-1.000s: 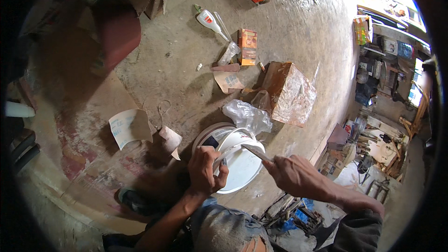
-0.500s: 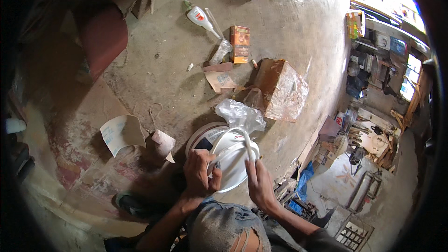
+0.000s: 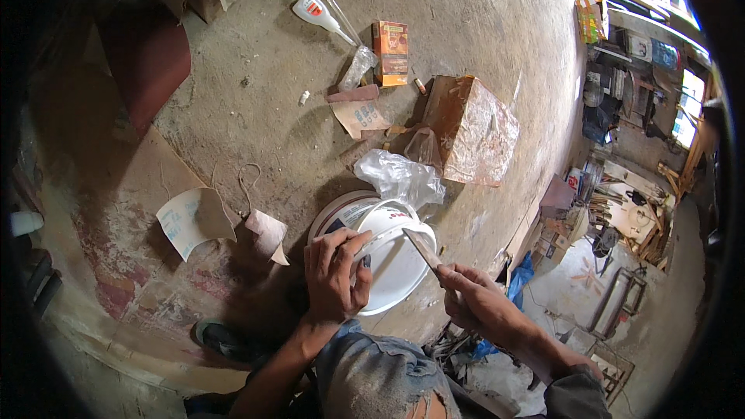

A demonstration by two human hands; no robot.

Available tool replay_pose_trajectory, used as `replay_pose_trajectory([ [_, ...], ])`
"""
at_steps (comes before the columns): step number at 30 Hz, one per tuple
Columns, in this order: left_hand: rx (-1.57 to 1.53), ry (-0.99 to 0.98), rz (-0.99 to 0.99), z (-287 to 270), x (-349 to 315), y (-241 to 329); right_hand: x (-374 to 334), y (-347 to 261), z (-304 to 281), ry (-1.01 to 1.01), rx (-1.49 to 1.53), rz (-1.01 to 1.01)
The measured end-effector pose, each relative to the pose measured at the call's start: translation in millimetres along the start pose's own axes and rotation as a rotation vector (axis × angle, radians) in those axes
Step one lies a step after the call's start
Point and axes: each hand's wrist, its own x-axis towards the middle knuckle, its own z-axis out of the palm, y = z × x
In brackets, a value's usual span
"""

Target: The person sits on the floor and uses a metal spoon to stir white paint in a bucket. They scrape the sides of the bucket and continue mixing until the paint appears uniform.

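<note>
A narrow, curved white strip lies over a white bucket close to my knees. My left hand is closed on the strip's left part, fingers pressed along it. Held in my right hand is a flat, grey knife-like blade; its far end meets or nearly meets the strip's right part. My fingers cover the blade's near end. Behind the bucket a crumpled clear plastic bag rests against its rim.
A dusty cardboard box stands beyond the bag. Farther off are a white glue bottle and an orange carton. Sandpaper pieces and a pinkish roll lie to the left. Scrap wood and clutter fill the right side.
My right hand has moved right and toward me, away from the strip, and the grey blade now shows in it. The strip's raised loop has dropped lower. My left hand keeps its hold.
</note>
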Motion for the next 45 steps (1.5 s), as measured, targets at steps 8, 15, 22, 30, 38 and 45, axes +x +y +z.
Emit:
replay_pose_trajectory([
  [8, -0.073, 0.023, -0.005, 0.2, -1.4, -4.0, -4.6, -16.0, -4.5, -0.183, 0.191, 0.181],
  [15, -0.309, 0.021, -0.119, 5.6, -2.1, -8.3, -10.1, -51.2, 10.6, -0.116, -0.027, 0.193],
  [22, -0.320, 0.003, -0.124, 3.8, -1.2, -9.5, 4.8, 12.1, 44.3, 0.031, 0.202, 0.061],
  [30, -0.286, 0.097, -0.122, 15.4, -13.2, -14.9, 36.8, 52.7, 41.3, -0.006, 0.191, -0.104],
  [38, 0.068, 0.159, 0.124, 6.3, -6.8, -3.8, 48.0, 94.4, 15.2, 0.209, 0.256, -0.340],
  [45, 0.035, -0.431, 0.027, -12.2, 71.6, 27.1, 56.1, 79.5, -9.8, 0.161, 0.043, -0.601],
])
